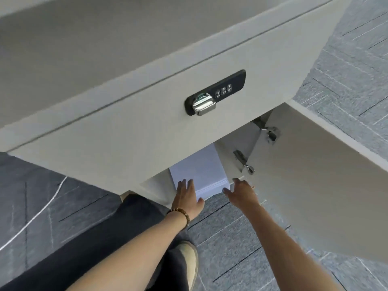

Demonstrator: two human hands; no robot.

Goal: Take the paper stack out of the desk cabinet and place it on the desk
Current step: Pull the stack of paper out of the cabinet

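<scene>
Grey patterned carpet [241, 234] fills the lower field, crossed at left by a dark trouser leg [88, 244] and a pale shoe [190, 265]. Two bare forearms reach forward and down from the bottom edge toward the open cabinet [153, 185]. Left hand [188, 198], with a beaded bracelet [181, 215] at the wrist, lies palm down with its grip spread, fingers extended onto the near left corner of the paper stack [201, 171] and thumb splayed toward the stack's front edge; it holds nothing. Right hand [241, 193] is likewise flat and spread, fingers apart, just beside the stack's near right corner; whether it touches the paper cannot be told. White and rectangular, the paper stack shows a faint bluish cast; a band of sheet edges is visible along its near side. It lies inside the cabinet, its far part hidden beneath the drawer front [147, 122]. Cabinet door [315, 185] stands swung open at right, two metal hinges [243, 161] showing on its inner face. Above, the drawer front bears a black combination lock [216, 93] with a chrome latch. Farthest lies the pale surface [84, 49].
</scene>
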